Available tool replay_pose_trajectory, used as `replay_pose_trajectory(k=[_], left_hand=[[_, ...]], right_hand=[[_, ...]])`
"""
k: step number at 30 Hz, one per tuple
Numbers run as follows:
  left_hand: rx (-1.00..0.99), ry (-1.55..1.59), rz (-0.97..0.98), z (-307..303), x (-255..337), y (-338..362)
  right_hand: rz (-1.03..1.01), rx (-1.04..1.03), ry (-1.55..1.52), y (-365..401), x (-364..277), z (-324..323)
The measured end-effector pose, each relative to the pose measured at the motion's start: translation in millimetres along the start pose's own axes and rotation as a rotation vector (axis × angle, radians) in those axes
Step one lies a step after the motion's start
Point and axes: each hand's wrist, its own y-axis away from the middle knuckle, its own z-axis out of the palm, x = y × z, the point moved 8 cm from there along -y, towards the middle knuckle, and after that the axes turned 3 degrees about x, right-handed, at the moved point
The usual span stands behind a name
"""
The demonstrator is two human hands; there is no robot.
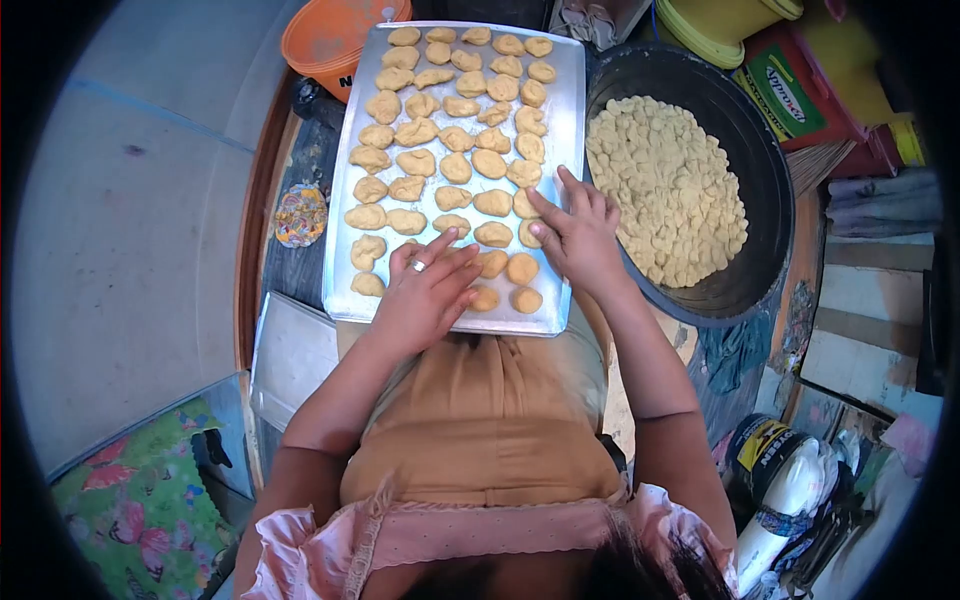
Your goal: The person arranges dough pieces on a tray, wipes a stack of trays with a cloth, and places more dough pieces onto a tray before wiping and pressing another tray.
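Note:
A metal baking tray [335, 285] lies across my lap with rows of yellowish dough pieces [455, 168] on it. Most pieces are lumpy; a few near the front, such as one dough piece [526, 299], look rounder and flatter. My left hand [432, 290], with a ring on one finger, rests low over the tray, fingers stretched out above the dough and partly hiding several pieces. At the tray's right edge, my right hand [582, 235] has its fingers spread, the tips touching or just over dough pieces there. Neither hand is lifting a piece.
A wide black basin [765, 220] holding a mound of small dough lumps [665, 190] stands to the right. An orange bucket [310, 45] is behind the tray at left. Yellow tubs [700, 35] and a red container [790, 90] sit at the back right. A board wall [160, 200] rises at left.

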Motion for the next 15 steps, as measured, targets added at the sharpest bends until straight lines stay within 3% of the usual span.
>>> replay_pose_trajectory(k=[2,5,9,13,15], left_hand=[[0.028,-0.007,-0.017,-5,-6,2],[0.039,0.009,-0.04,-5,-15,6],[0.031,-0.01,-0.024,-7,-19,5],[0.087,0.039,-0.036,-17,-27,8],[0.109,0.057,-0.038,-20,-35,11]], right_hand=[[-0.03,0.013,-0.013,-8,-1,-10],[0.082,0.16,-0.192,-36,13,-15],[0.039,0.119,-0.068,-69,16,-1],[0.106,0.353,-0.284,-112,54,-3],[0.099,0.272,-0.127,-131,59,4]])
